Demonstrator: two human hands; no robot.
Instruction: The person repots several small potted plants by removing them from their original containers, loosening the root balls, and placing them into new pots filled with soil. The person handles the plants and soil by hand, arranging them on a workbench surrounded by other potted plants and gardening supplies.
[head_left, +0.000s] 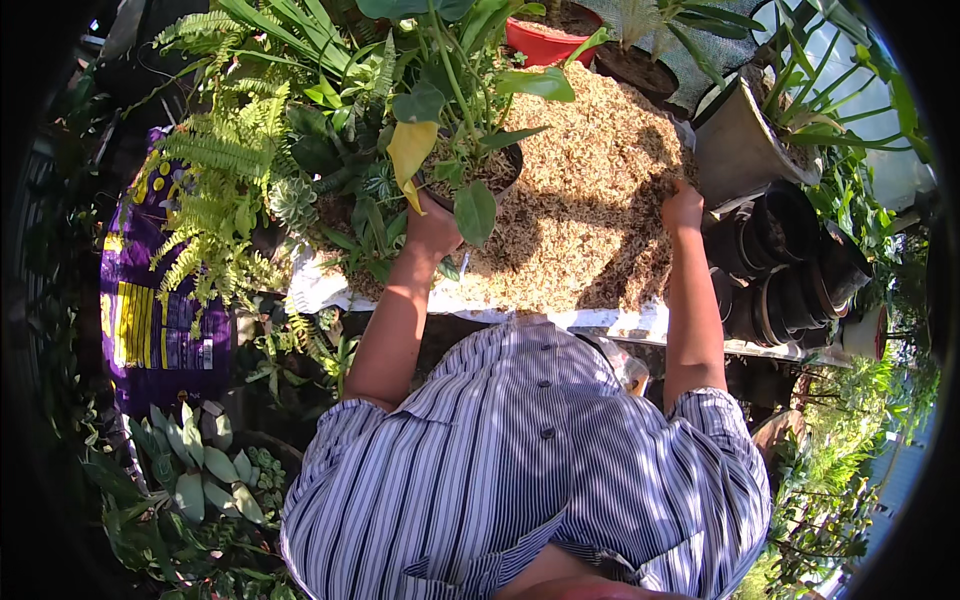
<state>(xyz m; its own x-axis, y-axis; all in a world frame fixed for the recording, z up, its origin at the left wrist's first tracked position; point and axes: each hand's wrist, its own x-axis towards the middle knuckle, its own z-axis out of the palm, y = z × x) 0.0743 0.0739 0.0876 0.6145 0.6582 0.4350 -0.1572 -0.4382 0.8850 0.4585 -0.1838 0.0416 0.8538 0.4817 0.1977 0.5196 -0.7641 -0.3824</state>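
My left hand (436, 228) grips the near left side of a dark plant pot (513, 166). Leaves and a yellowed leaf (412, 154) partly cover the fingers. Broad green leaves (475, 212) rise from this pot and hang over its rim. To its right spreads a large heap of tan husks or shavings (592, 187) on a white sheet (322, 285). At the heap's right edge, my right hand (682, 205) is held with curled fingers, close to a tilted pale pot (754, 142). What its fingertips touch is hidden.
Stacked black pots (776, 262) lie on the right. Behind the heap stand a red pot (551, 45) and a brown pot (637, 71). Ferns (225, 165) crowd the left side, beside a purple printed bag (169, 300). Potted foliage (199, 465) sits lower left.
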